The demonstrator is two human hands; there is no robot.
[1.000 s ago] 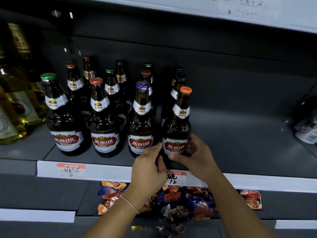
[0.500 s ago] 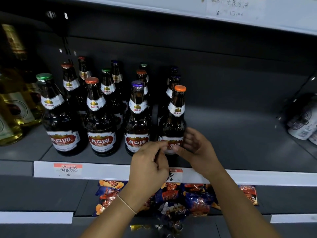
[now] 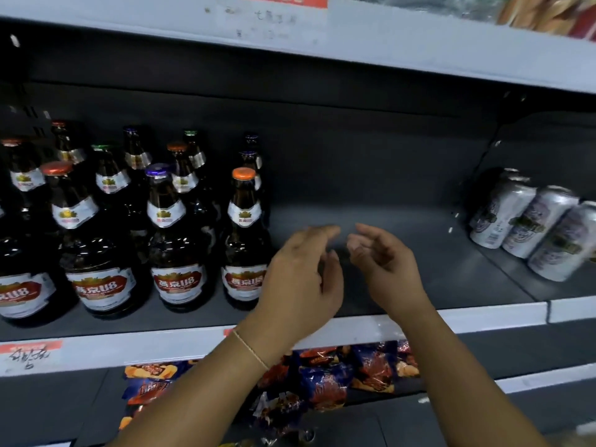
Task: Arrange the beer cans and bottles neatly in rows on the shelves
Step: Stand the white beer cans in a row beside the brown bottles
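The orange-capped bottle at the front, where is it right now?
In the head view the orange-capped bottle stands left of centre, at the right end of the front row, beside the purple-capped bottle. The left hand hovers to its right.

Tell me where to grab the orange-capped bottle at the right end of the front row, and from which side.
Probably the lower body, at the label, of the orange-capped bottle, coming from the front and right. It stands upright, the shelf to its right is bare, and the purple-capped bottle crowds its left. Both the left hand and right hand hold nothing.

Dim dark-grey metal shelving (image 3: 371, 195) with pale front strips (image 3: 483, 312) bearing handwritten price tags (image 3: 30, 354).
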